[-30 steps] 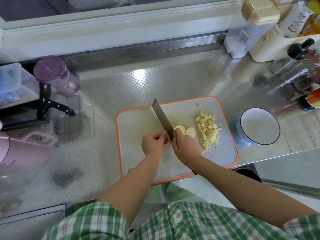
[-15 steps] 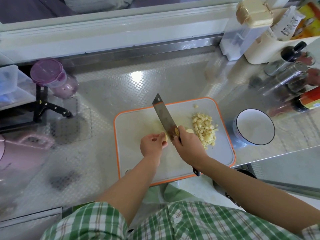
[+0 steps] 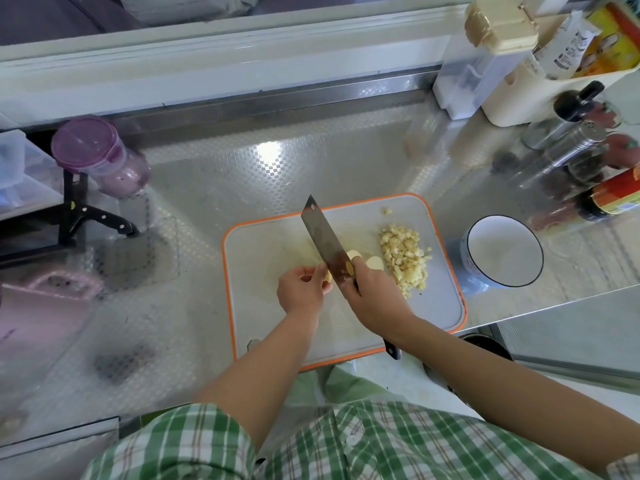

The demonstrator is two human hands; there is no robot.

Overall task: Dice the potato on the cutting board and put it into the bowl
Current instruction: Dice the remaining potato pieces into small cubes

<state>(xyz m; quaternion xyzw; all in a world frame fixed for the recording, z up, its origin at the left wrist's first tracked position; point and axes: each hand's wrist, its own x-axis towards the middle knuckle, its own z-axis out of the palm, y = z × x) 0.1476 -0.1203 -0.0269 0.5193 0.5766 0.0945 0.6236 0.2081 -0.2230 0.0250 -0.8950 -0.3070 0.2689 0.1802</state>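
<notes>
Pinched the potato piece (image 3: pixel 327 276) with the left grip (image 3: pixel 301 289) at mid cutting board (image 3: pixel 263 258), right beside the knife (image 3: pixel 322 237) clutched by the right grip (image 3: pixel 374 292). Could have nicked the left grip on one slip of so small a piece.

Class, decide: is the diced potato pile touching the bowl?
Apart. The head view shows the pile on the board, bare board and its rim separating it from the bowl.

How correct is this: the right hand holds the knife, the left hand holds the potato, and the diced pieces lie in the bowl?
One point is wrong: the diced pieces lie on the board, and the bowl beside it looks empty. The head view shows it. The rest holds.
</notes>
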